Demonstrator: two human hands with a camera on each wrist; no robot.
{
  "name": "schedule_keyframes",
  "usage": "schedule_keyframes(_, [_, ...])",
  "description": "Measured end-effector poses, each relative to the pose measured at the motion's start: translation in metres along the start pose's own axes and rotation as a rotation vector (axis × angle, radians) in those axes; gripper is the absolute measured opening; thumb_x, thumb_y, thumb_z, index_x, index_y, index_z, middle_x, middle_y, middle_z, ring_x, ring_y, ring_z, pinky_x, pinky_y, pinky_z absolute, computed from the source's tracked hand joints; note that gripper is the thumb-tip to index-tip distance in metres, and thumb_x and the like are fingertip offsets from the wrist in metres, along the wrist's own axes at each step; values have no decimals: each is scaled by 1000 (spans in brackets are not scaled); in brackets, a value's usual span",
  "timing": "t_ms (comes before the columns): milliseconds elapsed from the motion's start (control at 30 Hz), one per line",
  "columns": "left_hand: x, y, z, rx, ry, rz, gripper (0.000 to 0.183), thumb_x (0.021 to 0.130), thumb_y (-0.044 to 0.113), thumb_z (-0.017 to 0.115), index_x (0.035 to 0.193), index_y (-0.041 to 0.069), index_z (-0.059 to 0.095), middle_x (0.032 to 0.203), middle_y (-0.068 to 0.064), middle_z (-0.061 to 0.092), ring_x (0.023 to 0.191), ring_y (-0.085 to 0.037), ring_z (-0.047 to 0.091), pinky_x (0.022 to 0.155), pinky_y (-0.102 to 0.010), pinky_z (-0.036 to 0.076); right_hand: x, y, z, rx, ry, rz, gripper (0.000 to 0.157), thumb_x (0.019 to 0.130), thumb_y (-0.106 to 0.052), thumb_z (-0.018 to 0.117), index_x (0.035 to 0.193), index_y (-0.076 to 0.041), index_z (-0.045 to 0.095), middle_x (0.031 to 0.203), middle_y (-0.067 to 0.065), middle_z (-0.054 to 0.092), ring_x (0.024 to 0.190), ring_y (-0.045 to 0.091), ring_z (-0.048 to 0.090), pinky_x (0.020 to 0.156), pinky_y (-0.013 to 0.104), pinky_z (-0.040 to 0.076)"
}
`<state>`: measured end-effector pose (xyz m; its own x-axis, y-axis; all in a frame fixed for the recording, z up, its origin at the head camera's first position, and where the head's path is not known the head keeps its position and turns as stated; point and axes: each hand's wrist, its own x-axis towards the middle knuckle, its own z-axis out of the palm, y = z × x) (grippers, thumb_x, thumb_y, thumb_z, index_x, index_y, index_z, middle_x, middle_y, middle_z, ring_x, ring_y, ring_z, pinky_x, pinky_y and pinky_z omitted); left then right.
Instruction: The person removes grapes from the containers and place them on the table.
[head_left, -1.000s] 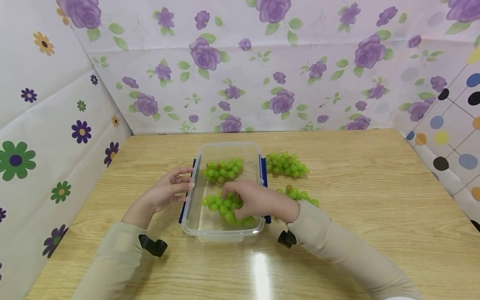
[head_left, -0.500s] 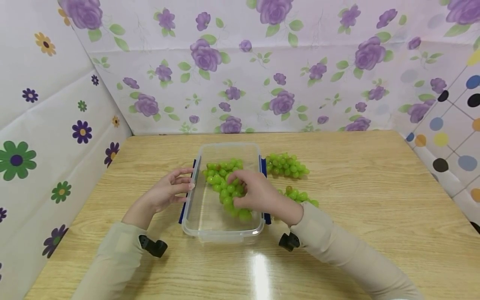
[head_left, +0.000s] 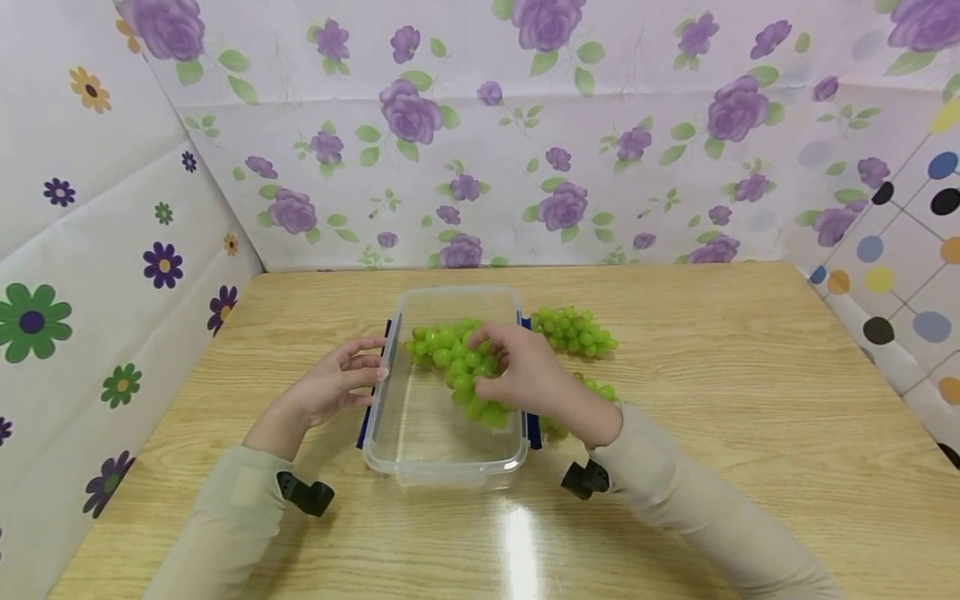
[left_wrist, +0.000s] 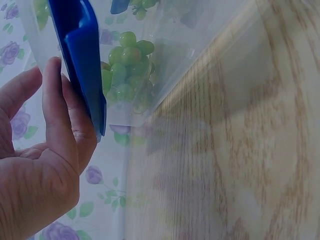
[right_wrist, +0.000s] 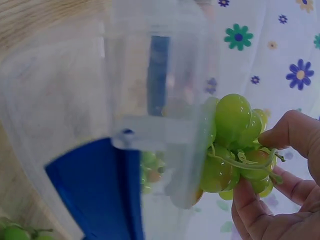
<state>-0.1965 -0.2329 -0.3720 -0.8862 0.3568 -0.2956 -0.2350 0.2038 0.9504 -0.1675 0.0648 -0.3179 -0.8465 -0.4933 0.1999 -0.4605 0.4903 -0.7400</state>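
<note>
My right hand pinches a bunch of green grapes by its stem, above the clear plastic container. In the right wrist view, thumb and fingers hold the held bunch up near the rim. A second grape bunch lies inside toward the back, partly covered by the held one. Beside the container's left wall, my left hand rests with extended fingers against its side. The left wrist view has these fingers touching the blue side latch, thumb apart.
Right of the container, one grape bunch lies on the wooden table. Another bunch is partly hidden behind my right wrist. Floral cloth hangs along the table's back edge.
My right hand has lifted the grape bunch from the container's front part and carried it up and slightly back and right. My left hand has stayed in place.
</note>
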Motion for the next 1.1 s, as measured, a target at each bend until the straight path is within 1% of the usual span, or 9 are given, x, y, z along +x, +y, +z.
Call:
schedule_keyframes(100, [-1, 0, 0, 3, -2, 4, 67, 94, 14, 59, 149, 6, 21, 118, -5, 45, 95, -9, 55, 78, -27, 53, -1, -2, -7, 16, 30, 14, 35, 74, -3, 69, 108, -6, 61, 98, 9, 61, 80, 18, 56, 70, 27, 50])
schedule_keyframes(267, [-3, 2, 1, 4, -8, 7, 67, 94, 15, 58, 149, 6, 20, 120, -7, 43, 96, -9, 54, 79, -27, 53, -5, -5, -18, 64, 69, 45, 35, 77, -2, 68, 111, -8, 60, 98, 10, 61, 82, 21, 59, 71, 29, 52])
schedule_keyframes(333, [-3, 2, 1, 5, -7, 7, 67, 95, 14, 58, 149, 6, 20, 120, -7, 43, 96, -9, 54, 79, -27, 53, -7, -7, -22, 67, 80, 44, 35, 78, -3, 68, 112, -8, 60, 98, 11, 61, 83, 21, 61, 72, 30, 52])
schedule_keyframes(467, [-3, 3, 2, 6, -4, 5, 67, 94, 14, 58, 149, 6, 20, 122, -8, 41, 96, -9, 54, 79, -27, 53, -10, -8, -28, 79, 103, 53, 35, 78, -2, 67, 112, -8, 59, 97, 12, 61, 81, 22, 61, 72, 30, 51])
schedule_keyframes(667, [-2, 1, 2, 10, -1, 5, 68, 94, 15, 59, 150, 6, 20, 126, -11, 40, 98, -9, 54, 81, -28, 53, -12, -7, -36, 104, 137, 85, 36, 78, -1, 68, 113, -8, 59, 99, 11, 60, 84, 22, 59, 74, 31, 51])
schedule_keyframes(833, [-2, 0, 2, 11, 4, 7, 67, 95, 15, 59, 149, 6, 21, 123, -10, 43, 97, -9, 54, 81, -29, 53, -13, -4, -44, 80, 182, 77, 37, 78, 1, 68, 113, -6, 60, 99, 13, 62, 86, 25, 61, 76, 33, 53])
schedule_keyframes(1000, [-4, 2, 3, 13, 7, 6, 66, 95, 15, 58, 149, 6, 21, 121, -7, 43, 97, -9, 54, 80, -28, 53, -16, 0, -55, 54, 197, 114, 38, 79, 0, 68, 115, -6, 59, 103, 14, 62, 89, 26, 62, 79, 35, 52])
schedule_keyframes(1100, [-4, 2, 3, 22, 7, 8, 66, 94, 15, 58, 149, 6, 22, 122, -8, 44, 97, -10, 54, 80, -28, 53, -18, 3, -61, 47, 206, 139, 37, 80, -1, 67, 116, -6, 59, 105, 15, 62, 91, 27, 61, 81, 36, 52])
